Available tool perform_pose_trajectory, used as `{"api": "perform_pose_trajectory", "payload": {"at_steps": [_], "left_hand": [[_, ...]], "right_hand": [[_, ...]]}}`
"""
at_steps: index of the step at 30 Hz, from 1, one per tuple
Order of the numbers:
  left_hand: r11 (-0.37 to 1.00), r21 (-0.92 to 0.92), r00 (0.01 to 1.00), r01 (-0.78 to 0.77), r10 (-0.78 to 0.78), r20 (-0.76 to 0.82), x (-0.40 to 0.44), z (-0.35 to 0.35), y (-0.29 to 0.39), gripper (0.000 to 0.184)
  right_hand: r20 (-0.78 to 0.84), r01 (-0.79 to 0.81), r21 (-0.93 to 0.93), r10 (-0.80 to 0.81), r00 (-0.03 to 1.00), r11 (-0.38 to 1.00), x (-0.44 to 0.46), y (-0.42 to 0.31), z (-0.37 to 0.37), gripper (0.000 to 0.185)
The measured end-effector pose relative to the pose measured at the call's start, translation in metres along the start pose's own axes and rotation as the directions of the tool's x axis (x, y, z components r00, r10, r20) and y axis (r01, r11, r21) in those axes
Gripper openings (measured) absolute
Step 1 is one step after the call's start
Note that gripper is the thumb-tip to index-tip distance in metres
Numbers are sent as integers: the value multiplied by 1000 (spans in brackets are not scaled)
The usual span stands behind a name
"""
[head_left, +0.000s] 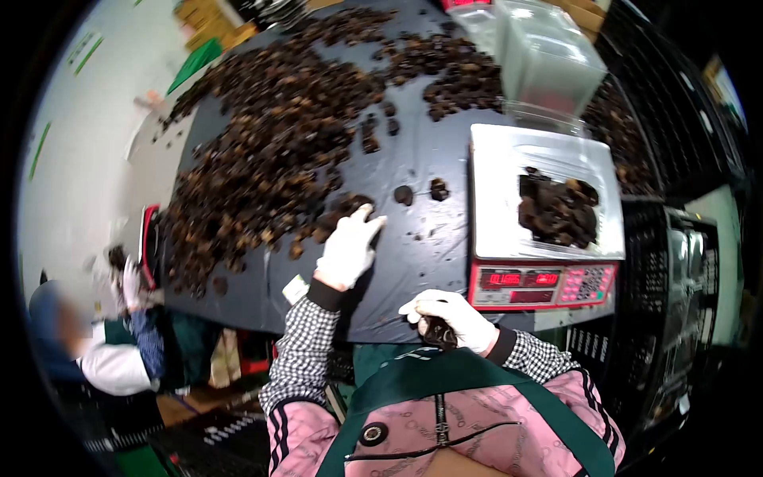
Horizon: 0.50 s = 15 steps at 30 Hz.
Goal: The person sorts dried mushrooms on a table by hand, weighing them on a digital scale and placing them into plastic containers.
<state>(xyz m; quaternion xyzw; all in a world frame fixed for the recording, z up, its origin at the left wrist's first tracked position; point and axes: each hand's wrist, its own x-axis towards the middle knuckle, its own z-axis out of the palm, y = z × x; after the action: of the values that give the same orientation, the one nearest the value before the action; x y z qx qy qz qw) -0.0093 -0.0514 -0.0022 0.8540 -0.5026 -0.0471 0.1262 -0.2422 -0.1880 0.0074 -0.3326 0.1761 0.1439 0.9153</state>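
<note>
My left hand (350, 246), in a white glove, reaches to the near edge of a wide heap of dark brown pieces (270, 143), which look like dried mushrooms. Its fingers are apart and touch the pieces there. Close to my apron, my gloved right hand (453, 318) is curled round some dark pieces (438, 332). To its right stands a scale (544, 285) with a red front and lit digits. A clear tray holding dark pieces (559, 208) rests on the scale's metal plate (494, 191). Two loose pieces (404, 195) lie between the heap and the scale.
Stacked clear containers (548, 63) stand behind the scale. Black crates (668, 294) are at the right, with more dark pieces (624, 151) beyond the scale. At the left, another person (119, 358) in gloves works at the edge of the dark table (413, 270).
</note>
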Motion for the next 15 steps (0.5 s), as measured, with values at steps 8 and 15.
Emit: {"api": "perform_pose_trajectory", "payload": {"at_steps": [8, 15], "left_hand": [[898, -432, 976, -84, -12, -215, 31, -35, 50, 33], [870, -284, 873, -402, 272, -405, 74, -78, 201, 43]], "right_hand": [[-304, 466, -293, -543, 782, 835, -89, -109, 12, 20], [191, 194, -960, -979, -68, -201, -93, -194, -42, 12]]}}
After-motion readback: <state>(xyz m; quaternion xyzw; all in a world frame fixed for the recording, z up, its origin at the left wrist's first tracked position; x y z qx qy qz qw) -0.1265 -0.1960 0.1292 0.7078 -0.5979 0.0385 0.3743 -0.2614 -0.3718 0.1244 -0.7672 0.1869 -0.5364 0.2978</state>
